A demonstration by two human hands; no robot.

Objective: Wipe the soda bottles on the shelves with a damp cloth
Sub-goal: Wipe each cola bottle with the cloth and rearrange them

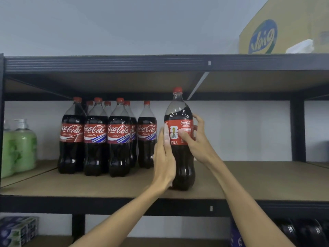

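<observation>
Soda bottle (179,113) upright near the front of the shelf (249,179), apart from the grouped bottles (96,136). Left hand (164,157) presses flat, fingers straight; right hand (194,138) curls round the label. Best handled low and steadied while turned, so it stays upright.

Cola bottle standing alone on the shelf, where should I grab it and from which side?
Grip the cola bottle around its red label band, where the body is straight-sided, coming from the front right, where the shelf is open. The other bottles stand to its left, and the upper shelf board sits close above its cap.
</observation>
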